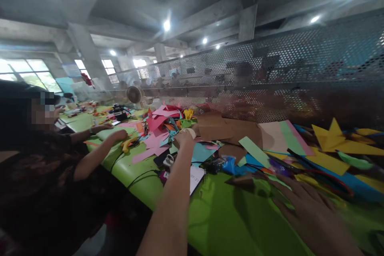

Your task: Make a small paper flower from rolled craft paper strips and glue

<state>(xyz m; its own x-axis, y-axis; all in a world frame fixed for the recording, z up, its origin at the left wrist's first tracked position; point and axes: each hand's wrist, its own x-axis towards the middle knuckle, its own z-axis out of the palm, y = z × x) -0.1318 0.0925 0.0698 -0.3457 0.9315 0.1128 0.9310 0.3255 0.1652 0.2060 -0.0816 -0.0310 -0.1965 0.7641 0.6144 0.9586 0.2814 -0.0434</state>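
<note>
My left hand (184,137) reaches far forward over the pile of coloured paper; a small pale round object (192,131) shows at its fingers, which are partly hidden. On the right, my right hand (303,200) hovers low over the green table (222,216) with its fingers spread. Near its fingertips lie a brown paper piece (243,181) and a light green strip (255,152). Brown sheets (225,127) lie beyond, between the two hands. A phone with a lit screen (196,178) rests beside my left forearm.
A person (33,176) sits at the left, arms on the table. A yellow glue gun (129,144), cables and a fan (135,95) are on that side. Scissors with red-edged handles (339,186) and a yellow paper star (334,138) lie right. A perforated metal screen (216,76) runs behind.
</note>
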